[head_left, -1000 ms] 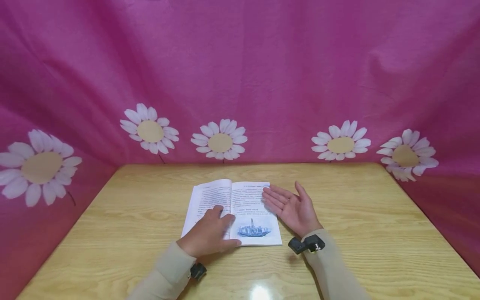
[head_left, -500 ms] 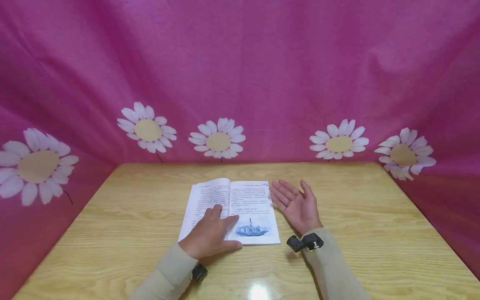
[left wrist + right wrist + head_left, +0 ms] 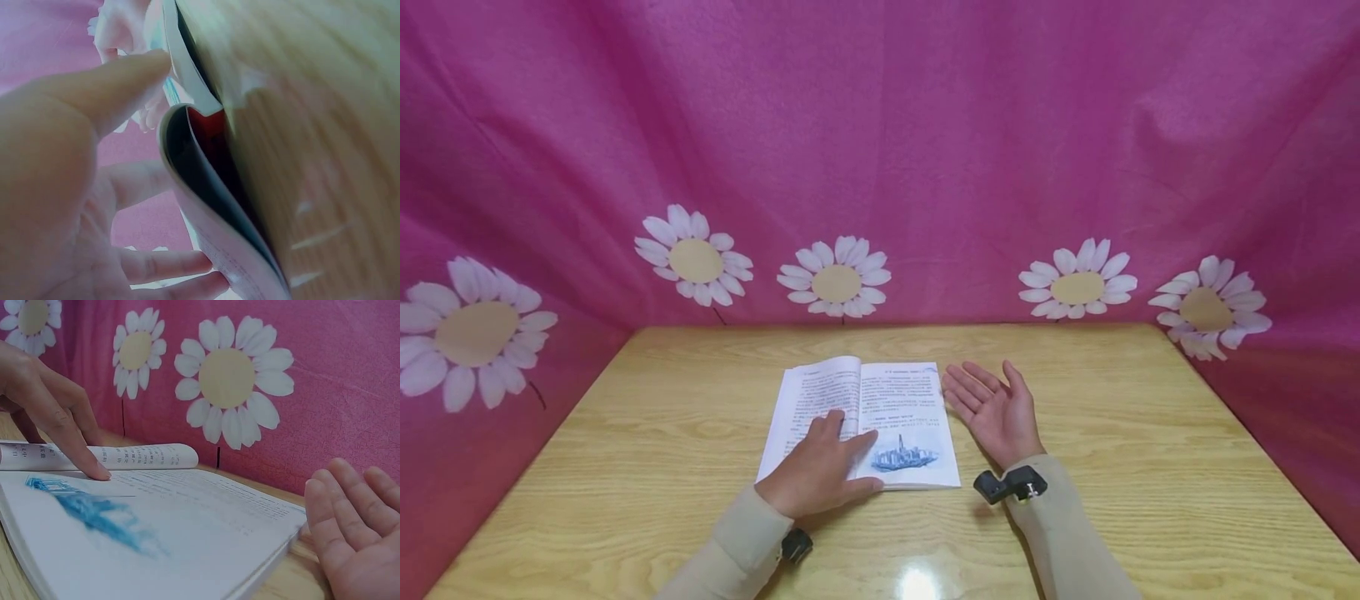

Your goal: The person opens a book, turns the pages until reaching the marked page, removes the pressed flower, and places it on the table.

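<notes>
A book (image 3: 898,400) lies spread on the table, printed text on both pages and a blue city picture at the lower right. My left hand (image 3: 816,471) rests on it near the spine, fingers spread. In the right wrist view a left fingertip touches the right-hand page (image 3: 187,506) beside the curved left page (image 3: 150,456). The left wrist view shows the left thumb (image 3: 119,81) at the book's near edge and the pages bowing up at the spine. Palm up, my right hand (image 3: 1000,417) lies beside the book's right edge, fingers extended, holding nothing.
The wooden table (image 3: 1150,433) extends around the book on all sides. Behind it hangs a pink cloth (image 3: 955,167) printed with white daisies. A black wrist camera (image 3: 1011,485) is strapped to the right sleeve.
My right hand has moved slightly right, off the book's edge, and turned its palm further up. The left hand has stayed on the book, nearly still. The view shifted slightly.
</notes>
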Demonstrator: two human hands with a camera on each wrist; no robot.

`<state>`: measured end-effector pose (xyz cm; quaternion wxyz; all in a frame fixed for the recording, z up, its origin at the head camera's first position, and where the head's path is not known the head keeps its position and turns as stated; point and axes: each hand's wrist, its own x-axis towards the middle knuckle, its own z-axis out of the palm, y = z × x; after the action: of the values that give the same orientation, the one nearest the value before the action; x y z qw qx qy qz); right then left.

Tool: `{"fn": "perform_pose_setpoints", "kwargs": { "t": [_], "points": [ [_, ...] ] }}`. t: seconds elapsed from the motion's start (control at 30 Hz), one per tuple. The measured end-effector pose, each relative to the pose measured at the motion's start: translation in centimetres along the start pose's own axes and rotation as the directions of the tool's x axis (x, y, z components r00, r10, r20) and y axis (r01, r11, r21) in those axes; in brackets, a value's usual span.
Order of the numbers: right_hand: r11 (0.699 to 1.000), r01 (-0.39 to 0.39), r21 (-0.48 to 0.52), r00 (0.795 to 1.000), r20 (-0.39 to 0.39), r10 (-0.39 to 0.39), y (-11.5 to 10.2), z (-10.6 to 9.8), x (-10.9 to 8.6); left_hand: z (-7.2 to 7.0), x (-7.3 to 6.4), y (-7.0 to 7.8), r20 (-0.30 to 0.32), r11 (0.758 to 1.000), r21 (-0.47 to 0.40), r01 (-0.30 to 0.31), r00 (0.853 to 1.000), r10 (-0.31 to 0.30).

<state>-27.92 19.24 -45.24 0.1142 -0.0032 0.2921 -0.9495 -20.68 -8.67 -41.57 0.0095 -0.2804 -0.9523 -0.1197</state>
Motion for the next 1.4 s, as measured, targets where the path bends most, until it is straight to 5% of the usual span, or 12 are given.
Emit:
{"fn": "perform_pose_setpoints", "kwargs": {
  "t": [0.3, 0.9, 1.23, 1.4],
  "points": [
    [1.000, -0.002, 0.007, 0.999, -0.035, 0.003, 0.1, -0.1, 0.0, -0.2, -0.5, -0.4, 0.061, 0.998, -0.058, 0.009, 0.998, -0.005],
    [0.978, -0.183, -0.097, 0.979, 0.068, 0.190, -1.7, -1.2, -0.4, -0.2, -0.7, -0.7, 0.097, 0.998, -0.068, 0.012, 0.995, -0.006],
    [0.984, -0.175, 0.029, 0.980, 0.101, 0.171, -1.0, 0.3, -0.5, -0.4, -0.6, -0.8, 0.121, 0.995, -0.089, 0.047, 0.992, -0.036],
    [0.977, -0.213, -0.016, 0.969, 0.127, 0.213, 0.2, 1.8, -0.6, -0.8, -0.7, -1.3, 0.085, 0.991, -0.133, 0.023, 0.996, -0.012]
  ]
}}
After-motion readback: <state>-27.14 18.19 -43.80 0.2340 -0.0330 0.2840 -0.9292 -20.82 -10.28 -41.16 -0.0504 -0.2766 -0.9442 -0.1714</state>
